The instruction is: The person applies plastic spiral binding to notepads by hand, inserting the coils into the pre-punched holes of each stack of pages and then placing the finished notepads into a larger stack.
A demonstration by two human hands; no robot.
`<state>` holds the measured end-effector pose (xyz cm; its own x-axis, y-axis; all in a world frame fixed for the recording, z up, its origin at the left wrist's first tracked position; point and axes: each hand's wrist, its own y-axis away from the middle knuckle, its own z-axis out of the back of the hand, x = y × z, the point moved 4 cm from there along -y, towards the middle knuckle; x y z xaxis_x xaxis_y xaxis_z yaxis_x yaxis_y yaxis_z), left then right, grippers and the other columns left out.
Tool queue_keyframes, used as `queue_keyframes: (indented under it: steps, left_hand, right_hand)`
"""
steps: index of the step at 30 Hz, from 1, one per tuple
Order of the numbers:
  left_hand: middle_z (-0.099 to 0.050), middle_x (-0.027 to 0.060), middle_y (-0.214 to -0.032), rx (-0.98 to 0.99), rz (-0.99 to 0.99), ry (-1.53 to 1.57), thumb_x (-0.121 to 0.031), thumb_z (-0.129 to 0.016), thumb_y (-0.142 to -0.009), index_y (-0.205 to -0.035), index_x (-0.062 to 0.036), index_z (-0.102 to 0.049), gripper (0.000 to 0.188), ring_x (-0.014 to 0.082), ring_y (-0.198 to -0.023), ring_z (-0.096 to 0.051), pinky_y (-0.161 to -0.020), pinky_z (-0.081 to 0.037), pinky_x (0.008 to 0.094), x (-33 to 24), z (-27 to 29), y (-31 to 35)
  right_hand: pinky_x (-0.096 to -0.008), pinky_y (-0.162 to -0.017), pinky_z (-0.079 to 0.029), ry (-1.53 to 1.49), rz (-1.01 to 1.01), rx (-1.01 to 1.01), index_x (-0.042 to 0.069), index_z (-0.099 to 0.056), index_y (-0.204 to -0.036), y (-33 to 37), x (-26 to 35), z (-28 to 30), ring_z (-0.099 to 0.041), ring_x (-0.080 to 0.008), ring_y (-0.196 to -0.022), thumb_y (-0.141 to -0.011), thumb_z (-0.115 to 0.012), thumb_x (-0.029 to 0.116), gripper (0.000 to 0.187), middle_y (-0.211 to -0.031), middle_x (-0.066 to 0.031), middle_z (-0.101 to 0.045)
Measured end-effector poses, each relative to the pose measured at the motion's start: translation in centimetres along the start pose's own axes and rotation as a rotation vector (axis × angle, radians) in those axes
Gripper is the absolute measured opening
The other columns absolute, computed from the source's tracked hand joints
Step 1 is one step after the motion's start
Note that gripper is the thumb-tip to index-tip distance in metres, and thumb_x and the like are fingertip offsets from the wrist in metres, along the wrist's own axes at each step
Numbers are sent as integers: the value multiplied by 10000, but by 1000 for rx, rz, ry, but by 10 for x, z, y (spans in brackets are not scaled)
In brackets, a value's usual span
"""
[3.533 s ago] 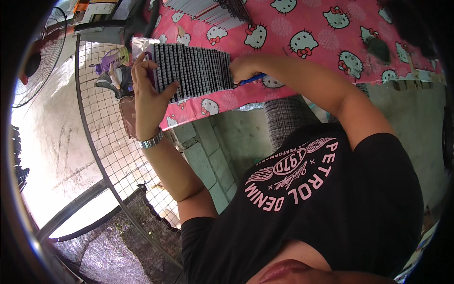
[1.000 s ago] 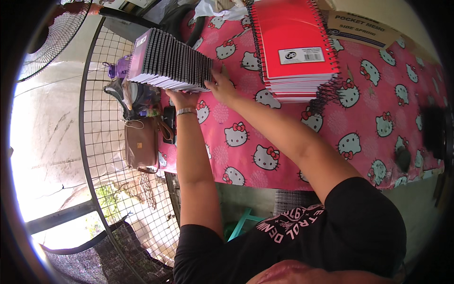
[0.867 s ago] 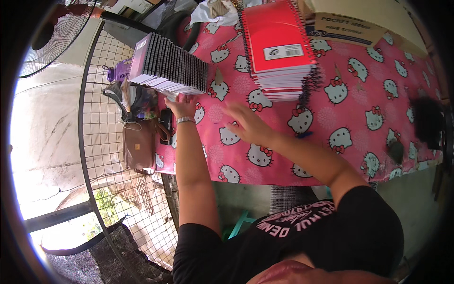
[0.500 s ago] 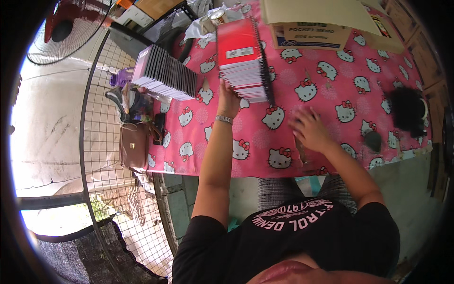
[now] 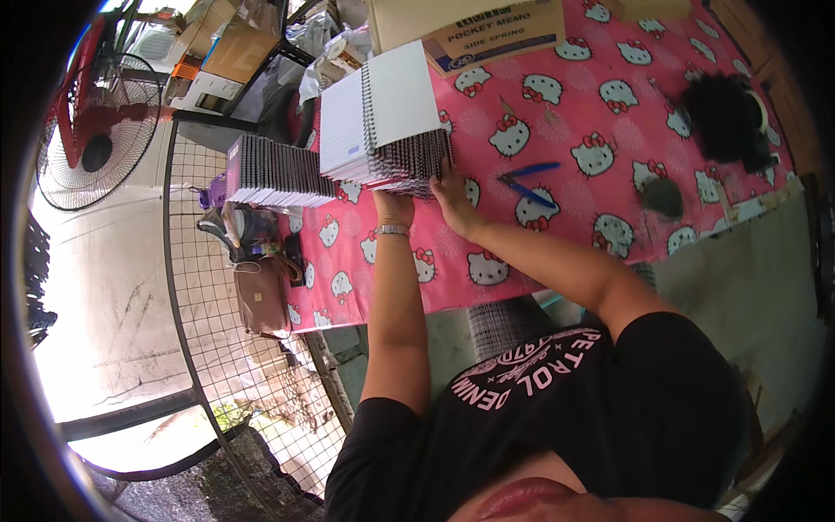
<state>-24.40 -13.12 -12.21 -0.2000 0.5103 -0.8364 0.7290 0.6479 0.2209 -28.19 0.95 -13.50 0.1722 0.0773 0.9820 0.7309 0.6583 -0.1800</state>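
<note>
A tall stack of spiral notebooks (image 5: 409,161) stands on the pink table, its wire coils along the right side. On top, one notebook (image 5: 404,100) shows a lined page and a blank white sheet on either side of its coil. My left hand (image 5: 396,206) grips the stack's near lower edge, its fingers mostly hidden beneath. Against the coiled right side, near the bottom, my right hand (image 5: 452,198) closes on the same stack. A second stack of spiral notebooks (image 5: 277,174) sits just to the left. Blue-handled pliers (image 5: 532,184) lie spread on the table to the right.
A cardboard box (image 5: 500,39) stands at the back. Toward the right are a black fuzzy item (image 5: 726,122) and a dark round object (image 5: 663,198). A brown bag (image 5: 259,296) is by the left edge, near a wire grid (image 5: 204,261) and a fan (image 5: 100,130).
My right hand has moved left from the table to the stack. The red cover on top has given way to lined and white pages. The pliers now show, and the view has turned.
</note>
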Motion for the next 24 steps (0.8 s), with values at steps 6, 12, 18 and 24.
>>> queue_keyframes:
  steps: [6, 12, 18, 24]
  left_hand:
    - [-523, 88, -1378, -70, 145, 94, -477, -361, -981, -1363, -110, -488, 545, 278, -1257, -486, -1077, -376, 455, 7, 27, 61]
    - [-478, 78, -1429, -17, 137, 77, -460, -336, -996, -1406, -121, -444, 543, 264, -1299, -446, -1095, -355, 434, 20, 32, 123]
    - [-491, 82, -1402, 139, -60, -114, -416, -392, -991, -1391, -97, -450, 515, 244, -1271, -466, -1055, -393, 450, 0, 65, 112]
    - [-558, 103, -1265, -546, -708, -333, -277, -401, -980, -1239, -19, -534, 389, 204, -1159, -505, -975, -376, 372, -131, 4, 194]
  right_hand:
    - [-464, -1179, -17, -67, -205, -36, -59, -44, -1492, 70, 4, -22, 30, -427, -1448, -1005, -253, 537, 798, -1569, -260, -24]
    - [-507, -1165, -29, -117, -178, 47, -125, -16, -1466, 131, 13, -23, 41, -479, -1434, -936, -317, 650, 986, -1515, -379, 25]
    - [-489, -1181, -11, -48, -109, 133, 39, -47, -1522, 131, 43, -7, 48, -396, -1463, -1026, -266, 470, 693, -1581, -228, -4]
    - [-531, -1150, -95, 195, 617, -109, 48, -389, -1417, 97, 217, 60, -231, -362, -1421, -997, -411, 376, 534, -1495, -210, -314]
